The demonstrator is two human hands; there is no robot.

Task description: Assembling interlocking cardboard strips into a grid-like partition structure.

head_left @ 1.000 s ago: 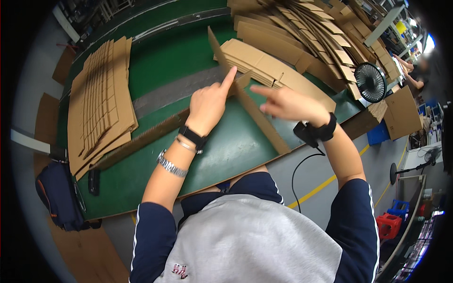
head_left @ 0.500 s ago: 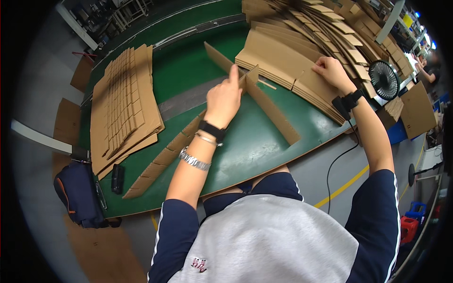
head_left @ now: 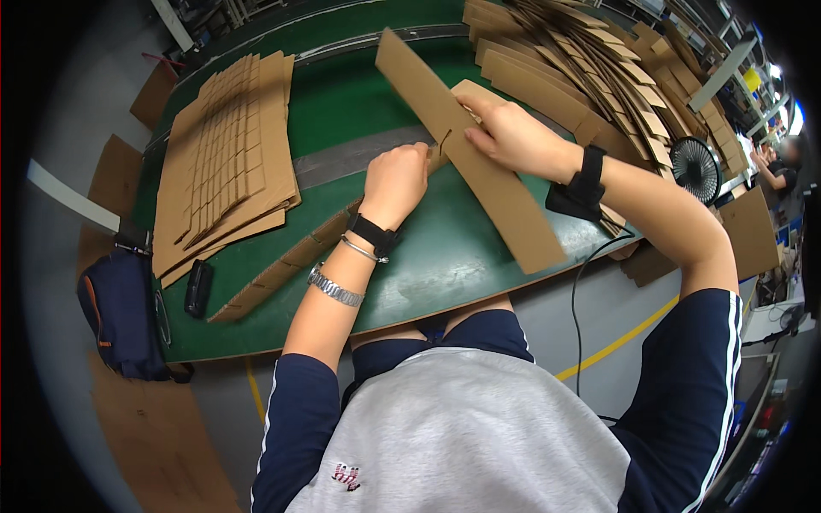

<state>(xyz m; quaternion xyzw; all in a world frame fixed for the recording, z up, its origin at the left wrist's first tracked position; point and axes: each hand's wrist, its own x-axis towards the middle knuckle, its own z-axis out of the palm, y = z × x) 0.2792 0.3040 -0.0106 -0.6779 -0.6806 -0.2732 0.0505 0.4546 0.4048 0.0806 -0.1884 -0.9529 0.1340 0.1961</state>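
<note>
My right hand (head_left: 528, 144) grips a flat brown cardboard strip (head_left: 509, 205) near its middle, thumb on the near face. The strip slants from the far middle toward the table's front edge, and a short slot shows at its centre. Beside that slot, my left hand (head_left: 395, 184) is closed on the far end of a long slotted cardboard strip (head_left: 286, 272). This long strip stands on edge and runs toward the near left. Whether the two strips interlock, I cannot tell. Any crosspiece behind the held strip is hidden.
A pile of slotted cardboard sheets (head_left: 218, 162) lies left on the green table (head_left: 410, 295). Stacked strips (head_left: 547, 94) fill the back right, near a small black fan (head_left: 695, 169). A black object (head_left: 198, 289) and dark blue bag (head_left: 128, 316) sit at left. A cable (head_left: 577, 316) hangs from my right wrist.
My right hand has moved left from the stack, bringing a cardboard strip over to the long strip's far end. My left index finger, stretched out before, is now curled in with the others.
</note>
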